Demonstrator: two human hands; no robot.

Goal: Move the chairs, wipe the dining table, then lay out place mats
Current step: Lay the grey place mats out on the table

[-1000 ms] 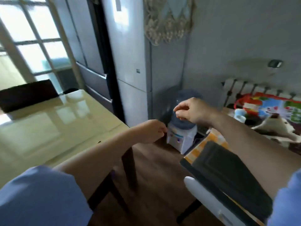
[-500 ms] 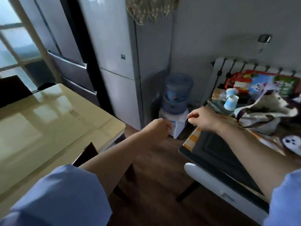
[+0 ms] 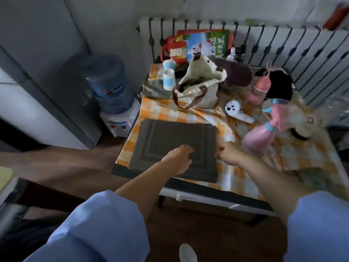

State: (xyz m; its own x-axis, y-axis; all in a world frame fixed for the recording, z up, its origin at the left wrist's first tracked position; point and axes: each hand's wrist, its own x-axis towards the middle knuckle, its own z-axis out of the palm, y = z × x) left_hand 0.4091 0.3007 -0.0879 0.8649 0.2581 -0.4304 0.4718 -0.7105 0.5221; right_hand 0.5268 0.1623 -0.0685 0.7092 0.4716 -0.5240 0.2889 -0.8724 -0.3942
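Note:
A stack of dark grey place mats [image 3: 170, 137] lies flat on the near left part of a side table covered with an orange checked cloth [image 3: 232, 178]. My left hand [image 3: 177, 157] hovers over the mats' near half with its fingers curled loosely and nothing in it. Just past the stack's right edge is my right hand [image 3: 226, 153], fingers curled and empty. A corner of the pale yellow dining table [image 3: 5, 174] shows at the far left edge. A dark chair [image 3: 34, 193] stands beside it.
The side table also holds a cream tote bag [image 3: 200, 89], two blue-striped cups [image 3: 169, 76], pink bottles [image 3: 258, 137], a small white toy [image 3: 236, 110] and a colourful bag [image 3: 198, 44]. A water dispenser [image 3: 109, 87] stands left of it, a radiator [image 3: 283, 44] behind, a fridge [image 3: 37, 91] further left.
My view has swung right and down from the dining table to the side table. Both hands have dropped toward the place mats.

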